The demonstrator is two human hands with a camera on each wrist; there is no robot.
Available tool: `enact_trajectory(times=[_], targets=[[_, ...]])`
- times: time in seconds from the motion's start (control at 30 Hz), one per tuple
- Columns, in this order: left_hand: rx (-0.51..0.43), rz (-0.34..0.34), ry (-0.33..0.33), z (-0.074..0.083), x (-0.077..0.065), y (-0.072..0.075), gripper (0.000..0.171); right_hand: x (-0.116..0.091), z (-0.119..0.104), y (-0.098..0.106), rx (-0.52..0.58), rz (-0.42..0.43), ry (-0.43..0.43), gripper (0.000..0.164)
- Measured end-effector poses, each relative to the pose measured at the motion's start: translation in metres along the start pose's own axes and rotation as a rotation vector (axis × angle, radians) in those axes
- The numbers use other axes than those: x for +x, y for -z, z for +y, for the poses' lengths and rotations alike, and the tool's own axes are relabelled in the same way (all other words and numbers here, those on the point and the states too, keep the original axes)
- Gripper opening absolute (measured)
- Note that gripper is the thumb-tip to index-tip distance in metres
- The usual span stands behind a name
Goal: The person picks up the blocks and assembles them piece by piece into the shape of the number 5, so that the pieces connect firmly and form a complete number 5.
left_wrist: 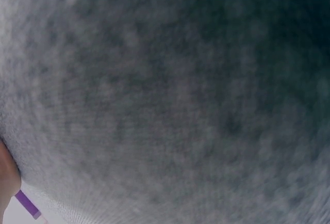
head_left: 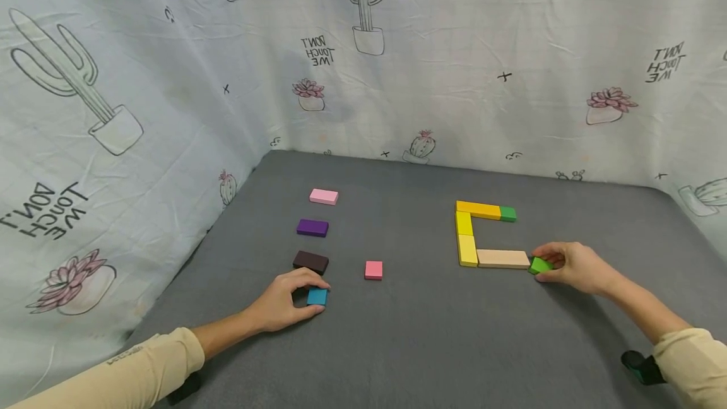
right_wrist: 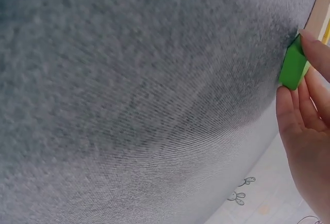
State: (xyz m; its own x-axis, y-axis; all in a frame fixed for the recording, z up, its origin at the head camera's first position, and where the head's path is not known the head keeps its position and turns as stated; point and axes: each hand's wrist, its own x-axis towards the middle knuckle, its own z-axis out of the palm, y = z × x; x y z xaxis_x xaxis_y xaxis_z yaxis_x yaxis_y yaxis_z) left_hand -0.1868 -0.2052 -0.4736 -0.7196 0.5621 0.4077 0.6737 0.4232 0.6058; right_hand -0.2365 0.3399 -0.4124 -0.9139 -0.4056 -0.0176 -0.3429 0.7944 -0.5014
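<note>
In the head view my right hand (head_left: pixel 579 267) pinches a light green block (head_left: pixel 541 265) between thumb and fingers, at the right end of a beige block (head_left: pixel 502 259). The right wrist view shows the green block (right_wrist: pixel 294 65) tilted in the fingertips. Beige, yellow (head_left: pixel 467 250), orange-yellow (head_left: pixel 479 210) and darker green (head_left: pixel 508 214) blocks form a shape open to the right. My left hand (head_left: pixel 284 302) has thumb and fingers around a blue block (head_left: pixel 317 296) on the table. The left wrist view catches just a bit of that hand (left_wrist: pixel 7 177), with the blue block hidden.
Behind the left hand, a dark brown block (head_left: pixel 310 262), a purple block (head_left: pixel 313 228) and a light pink block (head_left: pixel 324 196) lie in a column. A coral-pink block (head_left: pixel 373 270) sits right of them. Cactus-printed cloth (head_left: pixel 443 81) hangs behind the grey tabletop (head_left: pixel 409 346).
</note>
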Motion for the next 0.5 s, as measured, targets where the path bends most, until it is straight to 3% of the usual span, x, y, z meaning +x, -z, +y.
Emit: enact_trajectory(times=[0.5], targets=[[0.009, -0.006, 0.015, -0.0012, 0.0001, 0.0007, 0.033, 0.0012, -0.008, -0.0033, -0.026, 0.021, -0.018, 0.04]])
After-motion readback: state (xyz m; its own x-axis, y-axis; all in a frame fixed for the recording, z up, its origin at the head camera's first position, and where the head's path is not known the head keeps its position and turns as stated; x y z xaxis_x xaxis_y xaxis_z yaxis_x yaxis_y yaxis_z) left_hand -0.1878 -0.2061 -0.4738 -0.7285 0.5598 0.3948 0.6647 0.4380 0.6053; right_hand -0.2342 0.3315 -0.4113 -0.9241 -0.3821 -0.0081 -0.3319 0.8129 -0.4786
